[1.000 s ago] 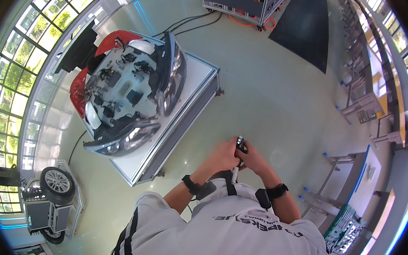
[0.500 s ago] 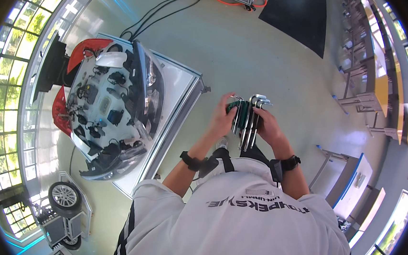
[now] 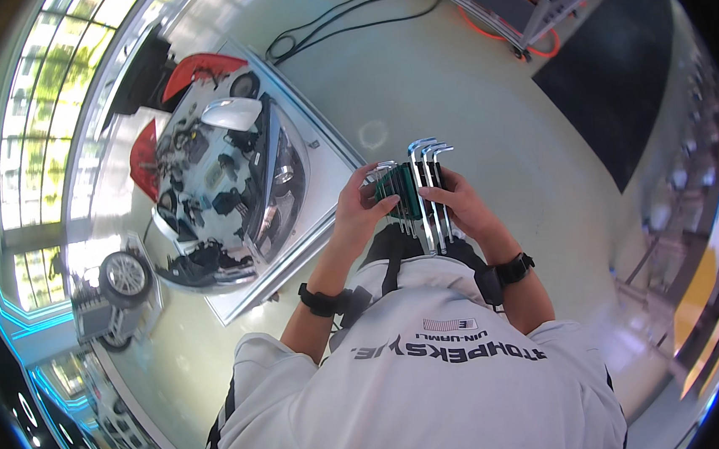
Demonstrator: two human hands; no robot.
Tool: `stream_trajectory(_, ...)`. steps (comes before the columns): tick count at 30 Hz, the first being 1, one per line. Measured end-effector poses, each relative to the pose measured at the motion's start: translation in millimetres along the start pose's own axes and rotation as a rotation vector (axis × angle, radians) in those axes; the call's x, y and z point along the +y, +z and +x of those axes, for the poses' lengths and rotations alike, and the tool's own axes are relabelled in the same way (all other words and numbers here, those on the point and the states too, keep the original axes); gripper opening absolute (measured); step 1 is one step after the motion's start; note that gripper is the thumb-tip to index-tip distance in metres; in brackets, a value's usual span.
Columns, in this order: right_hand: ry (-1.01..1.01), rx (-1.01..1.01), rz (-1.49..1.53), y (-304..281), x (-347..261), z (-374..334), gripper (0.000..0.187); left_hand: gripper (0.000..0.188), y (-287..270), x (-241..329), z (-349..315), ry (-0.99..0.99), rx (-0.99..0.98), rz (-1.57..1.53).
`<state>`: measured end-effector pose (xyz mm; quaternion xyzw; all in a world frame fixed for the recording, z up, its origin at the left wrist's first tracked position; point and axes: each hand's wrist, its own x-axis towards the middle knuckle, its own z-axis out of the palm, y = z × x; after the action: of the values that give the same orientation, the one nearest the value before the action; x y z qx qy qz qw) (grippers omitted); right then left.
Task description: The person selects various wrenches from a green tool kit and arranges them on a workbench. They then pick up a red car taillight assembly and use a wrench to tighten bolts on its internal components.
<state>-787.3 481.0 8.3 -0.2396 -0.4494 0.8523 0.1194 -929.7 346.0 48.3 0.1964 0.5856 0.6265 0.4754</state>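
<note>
A hex key set (image 3: 408, 188) with a dark green holder is held between my two hands in front of my waist. Several long L-shaped chrome keys stand at its right side, their bent ends up, and shorter ones sit at its left. My left hand (image 3: 364, 203) is closed on the left side of the holder, thumb across its front. My right hand (image 3: 461, 199) grips the right side, with its thumb on the long keys. Behind the holder, most of the other fingers are hidden.
To the left a white-topped table (image 3: 325, 147) carries a headlamp (image 3: 284, 175), red tail lamps (image 3: 145, 161), a mirror housing (image 3: 233, 114) and several dark parts. A wheel (image 3: 125, 274) stands on a rig beyond. Black cables (image 3: 343, 15) and a black mat (image 3: 614, 78) lie on the floor ahead.
The view has turned, so the table and mat sit further right in the picture. The hex key set is now more upright, its long keys nearer vertical. Both hands still hold it.
</note>
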Motion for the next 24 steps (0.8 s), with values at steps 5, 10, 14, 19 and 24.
stream_trajectory(5,0.173,-0.095,-0.008,-10,-48,85,0.047,0.045,-3,28,59,0.028,0.110,0.047)
stream_trajectory(10,0.109,-0.014,-0.376,-3,-77,183,0.041,0.027,-36,35,141,0.054,0.346,0.097)
stream_trajectory(14,0.079,-0.032,-0.533,3,-118,252,0.042,0.019,-68,60,216,0.124,0.429,0.116)
stream_trajectory(19,-0.012,-0.054,-0.593,5,-165,322,0.042,0.021,-77,109,283,0.143,0.462,0.145)
stream_trajectory(24,-0.022,-0.105,-0.753,1,-201,408,0.036,0.015,-85,144,348,0.105,0.580,0.141)
